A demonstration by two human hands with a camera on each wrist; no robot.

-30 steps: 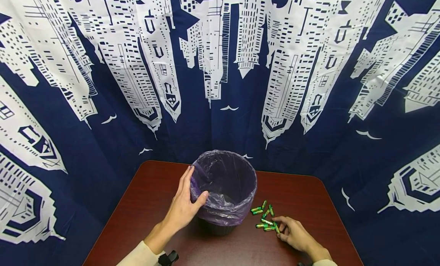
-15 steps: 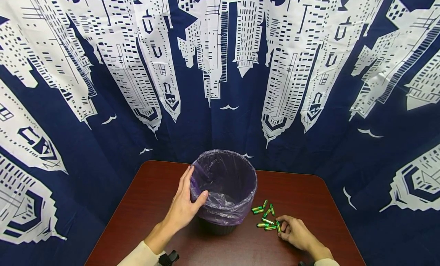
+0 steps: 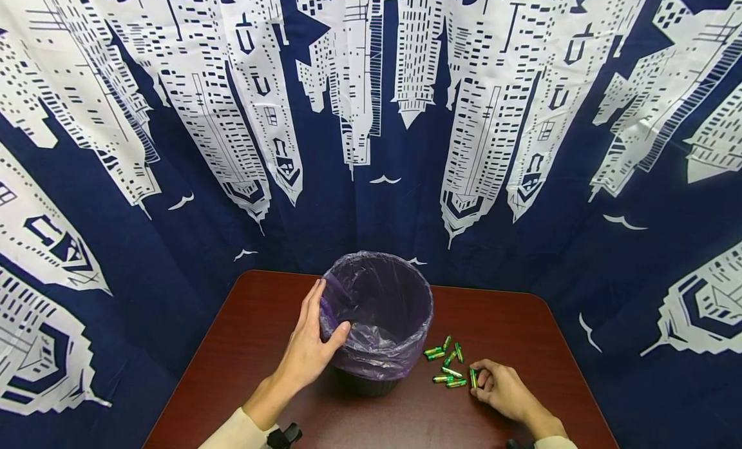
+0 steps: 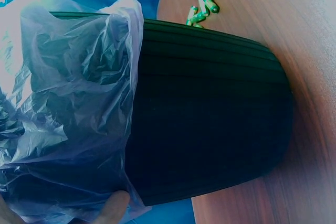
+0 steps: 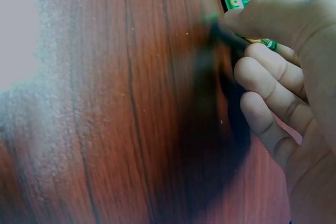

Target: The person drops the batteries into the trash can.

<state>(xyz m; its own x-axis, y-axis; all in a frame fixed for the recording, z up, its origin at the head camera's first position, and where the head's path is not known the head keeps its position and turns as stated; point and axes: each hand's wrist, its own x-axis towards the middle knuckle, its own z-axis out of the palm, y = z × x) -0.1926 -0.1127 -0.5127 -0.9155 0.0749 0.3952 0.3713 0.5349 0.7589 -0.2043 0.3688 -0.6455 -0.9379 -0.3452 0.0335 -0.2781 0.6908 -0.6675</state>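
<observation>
Pinching one battery [image 3: 473, 378] beside the loose cluster [image 3: 452, 372] on the bench [image 3: 429, 417], my right grip [image 3: 503, 392] handles what I, working remotely, judge light, stiff and slick, best held mid-barrel, while my left grip [image 3: 311, 343] lies spread against the lined bin [image 3: 377, 365].

Green batteries [image 3: 456, 384] scattered beside upright purple-lined bin [image 4: 210, 114].

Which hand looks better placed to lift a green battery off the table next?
Probably the right hand: its thumb and finger pinch one green battery, beside the other batteries. The left hand rests against the purple bag on the bin's left side, away from them.
</observation>
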